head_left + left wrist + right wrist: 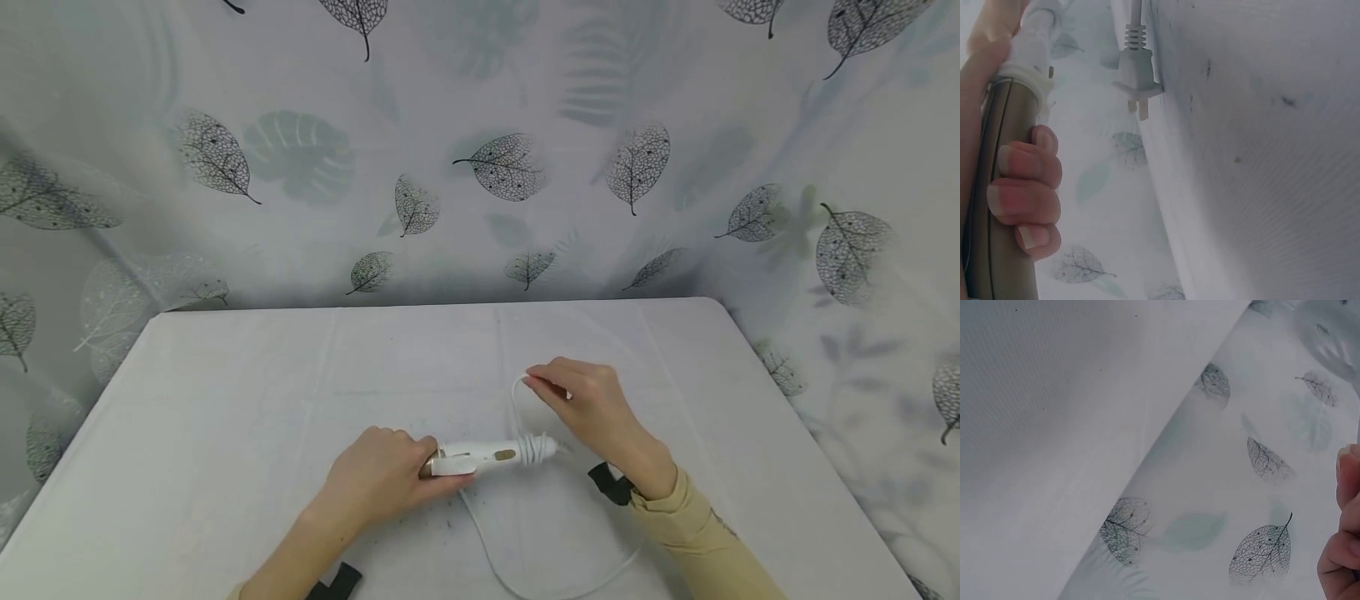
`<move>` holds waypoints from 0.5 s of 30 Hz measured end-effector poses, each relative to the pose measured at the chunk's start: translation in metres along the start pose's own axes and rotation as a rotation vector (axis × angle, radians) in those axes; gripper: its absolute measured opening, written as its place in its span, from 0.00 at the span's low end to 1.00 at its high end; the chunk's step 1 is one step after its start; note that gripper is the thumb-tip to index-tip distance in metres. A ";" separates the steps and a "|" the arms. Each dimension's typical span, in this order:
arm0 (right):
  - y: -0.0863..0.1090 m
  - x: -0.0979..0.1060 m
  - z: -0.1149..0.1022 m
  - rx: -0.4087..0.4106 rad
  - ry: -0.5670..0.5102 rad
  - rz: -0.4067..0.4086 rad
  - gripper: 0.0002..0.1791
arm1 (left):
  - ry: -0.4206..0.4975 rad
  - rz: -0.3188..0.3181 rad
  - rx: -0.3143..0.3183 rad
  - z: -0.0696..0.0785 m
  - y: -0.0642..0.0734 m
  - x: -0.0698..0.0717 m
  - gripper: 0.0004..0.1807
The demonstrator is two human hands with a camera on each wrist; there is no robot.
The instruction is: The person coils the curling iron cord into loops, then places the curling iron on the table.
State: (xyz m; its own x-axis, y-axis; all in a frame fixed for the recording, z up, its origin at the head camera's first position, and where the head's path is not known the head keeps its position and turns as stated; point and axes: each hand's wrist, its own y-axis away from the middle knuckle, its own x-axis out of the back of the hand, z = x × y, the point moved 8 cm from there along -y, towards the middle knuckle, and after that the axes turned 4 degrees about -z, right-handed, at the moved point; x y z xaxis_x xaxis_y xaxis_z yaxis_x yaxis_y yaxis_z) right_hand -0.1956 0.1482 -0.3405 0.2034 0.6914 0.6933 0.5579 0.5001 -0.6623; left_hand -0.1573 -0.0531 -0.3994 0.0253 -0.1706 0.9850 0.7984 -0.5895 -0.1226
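Observation:
My left hand (pixel 378 475) grips a curling iron (pixel 483 455) by its bronze barrel, with the white handle pointing right. In the left wrist view the fingers (pixel 1025 200) curl round that barrel (pixel 1010 125). White cord (pixel 531 448) is wound in several turns about the handle's tail end. Above it my right hand (pixel 596 408) pinches a raised stretch of the cord (pixel 514 400) between thumb and fingertips. A two-pin plug (pixel 1137 72) hangs prongs down in the left wrist view. Only part of the right hand's fingers (pixel 1341 556) shows at the right wrist view's edge.
A loose loop of cord (pixel 487 550) trails below the curling iron toward the front. The white-covered table (pixel 225 400) spreads around the hands. Behind it and at both sides hangs a leaf-patterned cloth (pixel 465 100). Black straps (pixel 611 483) sit at the wrists.

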 end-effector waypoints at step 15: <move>0.001 -0.012 -0.015 0.060 -0.027 0.003 0.08 | -0.110 0.027 0.028 0.005 -0.002 -0.004 0.32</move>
State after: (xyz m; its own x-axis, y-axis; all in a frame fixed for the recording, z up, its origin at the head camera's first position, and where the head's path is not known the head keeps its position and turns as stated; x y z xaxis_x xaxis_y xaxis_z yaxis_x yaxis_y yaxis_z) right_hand -0.1856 0.1322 -0.3455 0.1823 0.7065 0.6839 0.5083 0.5277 -0.6806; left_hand -0.1561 -0.0466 -0.4028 0.1120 -0.0972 0.9889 0.8128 -0.5635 -0.1475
